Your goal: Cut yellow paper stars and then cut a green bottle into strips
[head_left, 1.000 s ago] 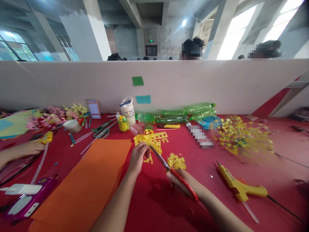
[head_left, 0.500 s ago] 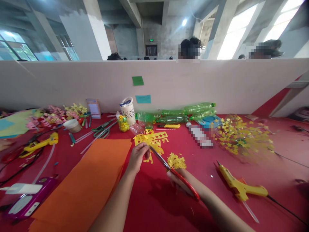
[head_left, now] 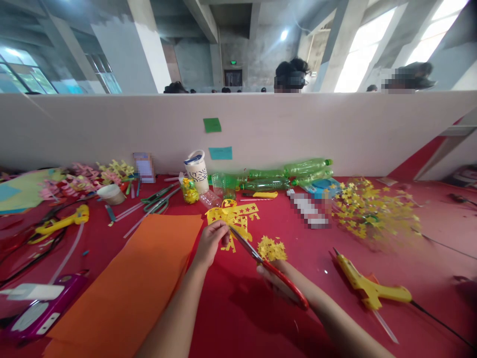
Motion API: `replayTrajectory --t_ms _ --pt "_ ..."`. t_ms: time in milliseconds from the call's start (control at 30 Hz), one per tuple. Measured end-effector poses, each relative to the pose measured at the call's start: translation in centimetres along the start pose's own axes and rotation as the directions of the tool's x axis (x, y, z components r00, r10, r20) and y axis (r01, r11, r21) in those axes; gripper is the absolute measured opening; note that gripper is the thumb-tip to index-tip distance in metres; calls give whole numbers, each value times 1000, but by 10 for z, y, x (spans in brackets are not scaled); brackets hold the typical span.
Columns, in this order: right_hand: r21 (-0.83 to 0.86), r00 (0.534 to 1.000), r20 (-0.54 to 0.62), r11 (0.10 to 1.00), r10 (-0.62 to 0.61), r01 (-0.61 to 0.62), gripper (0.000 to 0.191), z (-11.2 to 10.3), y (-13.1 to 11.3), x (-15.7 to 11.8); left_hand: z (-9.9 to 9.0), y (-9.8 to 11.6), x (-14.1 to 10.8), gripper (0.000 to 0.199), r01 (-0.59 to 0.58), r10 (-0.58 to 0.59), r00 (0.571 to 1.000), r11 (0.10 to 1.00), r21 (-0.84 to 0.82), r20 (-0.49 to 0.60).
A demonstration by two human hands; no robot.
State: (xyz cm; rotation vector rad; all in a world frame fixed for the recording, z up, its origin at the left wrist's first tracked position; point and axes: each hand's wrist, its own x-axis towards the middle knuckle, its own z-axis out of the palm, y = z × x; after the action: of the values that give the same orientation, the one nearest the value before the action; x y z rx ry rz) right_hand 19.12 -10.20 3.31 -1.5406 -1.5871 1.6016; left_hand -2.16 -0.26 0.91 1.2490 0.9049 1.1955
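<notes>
A white partition point(head_left: 112, 129) closes off the far side of a red tabletop point(head_left: 223, 318), with a concrete-beamed hall beyond it. The landmark here is the pile of yellow stars point(head_left: 271, 248) on the red surface. Just left of that pile and nearer the wearer are the red-handled scissors point(head_left: 269, 266), their long axis slanting across the table: the tips point away and to the left, the handles back toward the wearer's right. The blades lie close together. The right hand point(head_left: 278, 281), nearer than the pile, has its fingers wrapped around the handles; how they sit in the loops cannot be told. The left hand point(head_left: 214, 238), left of the pile, has thumb and forefinger pinched together at the blade tips; whatever is between them cannot be made out. Punched yellow strips point(head_left: 244, 211) lie beyond and left of the pile, orange sheets point(head_left: 130, 278) farther left, a yellow glue gun point(head_left: 368, 288) to its right, and green bottles point(head_left: 266, 184) well beyond it.
</notes>
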Motion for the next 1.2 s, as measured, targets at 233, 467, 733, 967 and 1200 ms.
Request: replayTrajectory --t_ms 233,467,733,967,1200 --pt "-13 1000 6 1000 7 -7 49 0 1 1 1 0 0 24 2 -2 1000 1000 -17 -4" --pt "18 1000 -18 1000 10 -9 52 1 -1 0 2 1 -1 24 8 -8 1000 1000 -23 -17" --pt "35 999 -38 999 7 -6 52 0 0 0 3 4 -1 22 -7 6 999 1000 -15 -54" --pt "2 1000 -25 1000 -8 8 53 -1 -5 -3 4 0 0 18 26 -46 991 986 -163 -124" --pt "16 999 16 999 -36 35 51 -1 -2 -3 7 2 0 18 50 -80 989 971 -235 -123"
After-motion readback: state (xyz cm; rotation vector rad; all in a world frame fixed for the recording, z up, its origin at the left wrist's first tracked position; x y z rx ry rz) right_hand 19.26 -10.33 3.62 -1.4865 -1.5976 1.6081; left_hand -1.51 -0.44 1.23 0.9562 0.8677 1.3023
